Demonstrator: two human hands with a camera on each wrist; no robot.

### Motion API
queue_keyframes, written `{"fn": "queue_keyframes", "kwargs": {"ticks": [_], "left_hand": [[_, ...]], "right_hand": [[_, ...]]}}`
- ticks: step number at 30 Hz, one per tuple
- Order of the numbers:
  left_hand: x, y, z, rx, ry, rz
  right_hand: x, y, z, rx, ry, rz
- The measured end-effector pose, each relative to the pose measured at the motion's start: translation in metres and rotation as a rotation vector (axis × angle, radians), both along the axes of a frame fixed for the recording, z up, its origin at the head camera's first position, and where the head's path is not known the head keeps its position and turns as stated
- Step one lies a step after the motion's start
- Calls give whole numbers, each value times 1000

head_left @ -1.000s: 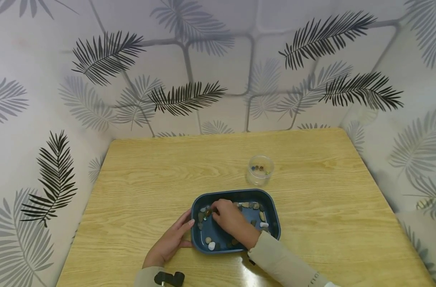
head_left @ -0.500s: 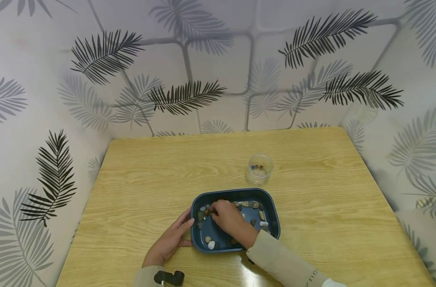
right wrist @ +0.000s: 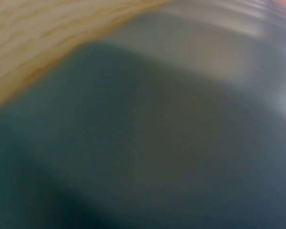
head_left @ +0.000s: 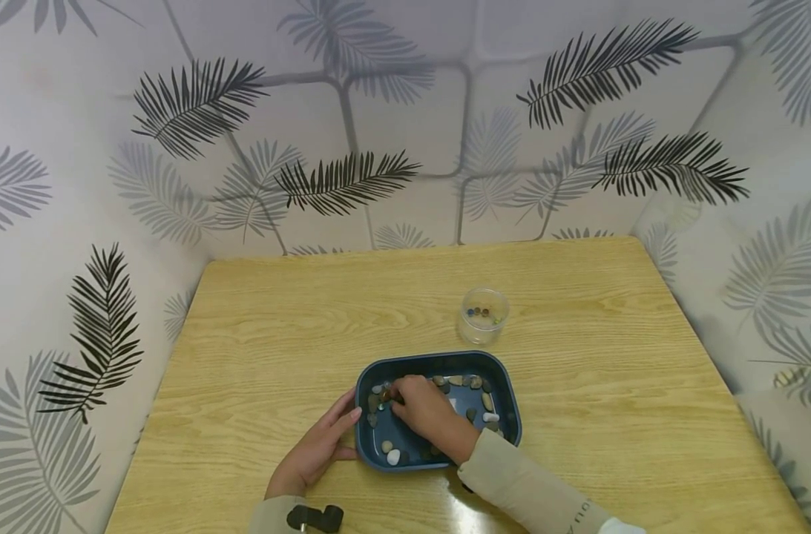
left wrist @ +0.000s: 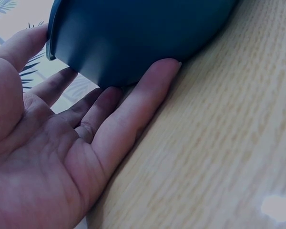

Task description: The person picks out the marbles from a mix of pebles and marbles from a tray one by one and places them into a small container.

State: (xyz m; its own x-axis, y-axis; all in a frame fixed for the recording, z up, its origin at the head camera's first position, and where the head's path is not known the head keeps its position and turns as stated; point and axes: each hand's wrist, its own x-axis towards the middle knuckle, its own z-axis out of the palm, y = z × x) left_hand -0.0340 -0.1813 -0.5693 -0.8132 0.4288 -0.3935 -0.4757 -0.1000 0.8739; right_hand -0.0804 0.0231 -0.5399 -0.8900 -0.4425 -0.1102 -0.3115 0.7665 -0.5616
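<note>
A dark blue rectangular tray (head_left: 438,357) stands on the table with pebbles along its walls. My left hand (head_left: 320,450) rests against its left side; in the left wrist view one fingertip touches the rim and the other fingers (left wrist: 128,114) lie relaxed along the outer wall. My right hand (head_left: 424,406) reaches over the front rim into the tray. Its curled fingertips pinch a small brown shiny piece (head_left: 384,396) in the back left corner, partly hidden by the fingers. Close by lie grey pebbles (head_left: 373,404). The right wrist view shows only the blurred tray wall (right wrist: 133,133).
Behind the tray stands a clear round cup (head_left: 484,326) holding several small coloured beads. A white pebble (head_left: 393,457) sits at the tray's front left, another white stone (head_left: 490,417) at its right. The wooden table (head_left: 298,319) meets leaf-patterned walls.
My right hand has shifted very slightly left in the tray's back left corner, the brown piece along with it. My left hand and the cup have stayed in place.
</note>
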Motion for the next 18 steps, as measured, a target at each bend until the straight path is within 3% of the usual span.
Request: {"fn": "queue_keyframes", "kwargs": {"ticks": [9,18], "left_hand": [[4,3,19,1,-2,-27],[4,3,20,-1,-1,-22]], "right_hand": [[1,0,2,11,-9,-1],[1,-1,4,1,-21,-25]]}}
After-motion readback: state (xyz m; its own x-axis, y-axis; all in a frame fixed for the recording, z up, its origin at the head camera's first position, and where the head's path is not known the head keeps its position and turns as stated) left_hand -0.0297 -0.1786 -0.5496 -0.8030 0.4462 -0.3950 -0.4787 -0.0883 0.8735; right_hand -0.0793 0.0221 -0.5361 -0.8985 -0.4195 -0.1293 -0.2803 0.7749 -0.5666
